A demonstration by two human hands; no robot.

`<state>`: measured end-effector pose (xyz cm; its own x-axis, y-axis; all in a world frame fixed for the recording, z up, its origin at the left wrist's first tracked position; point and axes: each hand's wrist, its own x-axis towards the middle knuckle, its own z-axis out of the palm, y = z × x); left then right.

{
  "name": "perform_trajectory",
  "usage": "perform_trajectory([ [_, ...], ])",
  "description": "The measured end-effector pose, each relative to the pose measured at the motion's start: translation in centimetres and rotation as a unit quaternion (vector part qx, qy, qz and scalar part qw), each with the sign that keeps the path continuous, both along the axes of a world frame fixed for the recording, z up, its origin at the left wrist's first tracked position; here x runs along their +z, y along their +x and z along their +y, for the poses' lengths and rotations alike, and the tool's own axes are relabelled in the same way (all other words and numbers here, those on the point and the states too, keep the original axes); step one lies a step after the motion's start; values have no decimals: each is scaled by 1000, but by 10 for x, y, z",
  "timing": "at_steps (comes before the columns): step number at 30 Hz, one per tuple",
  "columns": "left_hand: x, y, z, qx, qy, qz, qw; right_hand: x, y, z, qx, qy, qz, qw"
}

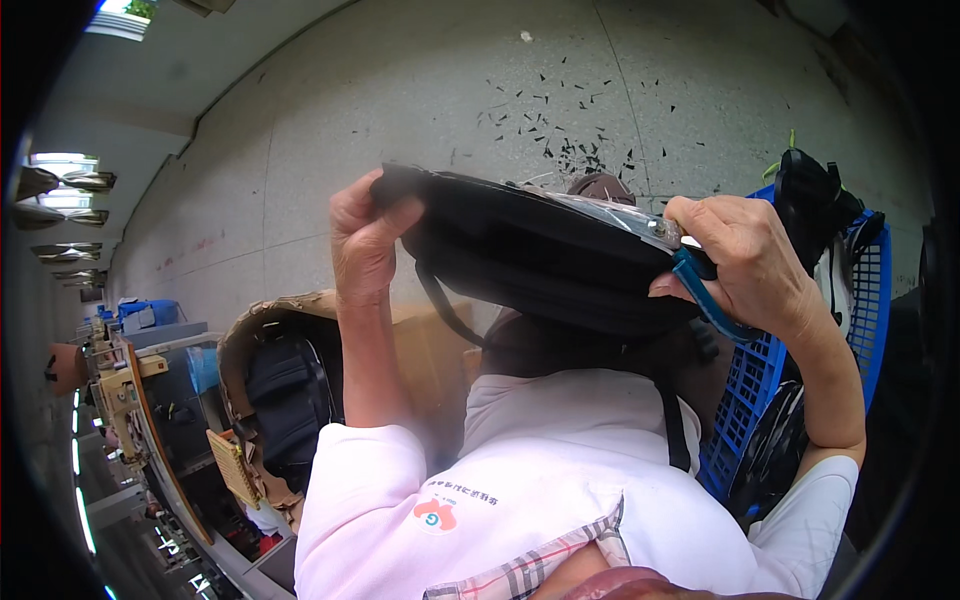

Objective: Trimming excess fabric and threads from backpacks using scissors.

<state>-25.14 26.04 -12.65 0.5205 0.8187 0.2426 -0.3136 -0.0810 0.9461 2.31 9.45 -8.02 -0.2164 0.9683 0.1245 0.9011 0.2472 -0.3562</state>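
A black fabric bag [530, 255], which looks like a backpack, is held up across my lap, with a strap hanging below it. My left hand [365, 235] is closed on its left end, thumb over the upper edge. At the right end my right hand [745, 255] is closed, its fingers at the bag's edge. A blue curved strip [705, 295], perhaps a tool handle, shows under those fingers; what it belongs to is hidden. Clear plastic or loose pale threads [610, 210] lie along the bag's upper edge.
A blue plastic crate [745, 390] with black items stands close on my right. On my left is an open cardboard box [235, 350] holding black bags [285, 390]. Small black scraps [570, 150] litter the grey floor ahead. Sewing machines [115, 400] stand on tables farther left.
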Motion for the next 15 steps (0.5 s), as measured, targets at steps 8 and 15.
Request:
perform_trajectory([
  [8,2,3,0,-36,19,-19,999,13,-6,9,4,12,23,1000],
  [15,2,4,-2,-30,23,-6,999,10,-5,15,17,-14,43,999],
])
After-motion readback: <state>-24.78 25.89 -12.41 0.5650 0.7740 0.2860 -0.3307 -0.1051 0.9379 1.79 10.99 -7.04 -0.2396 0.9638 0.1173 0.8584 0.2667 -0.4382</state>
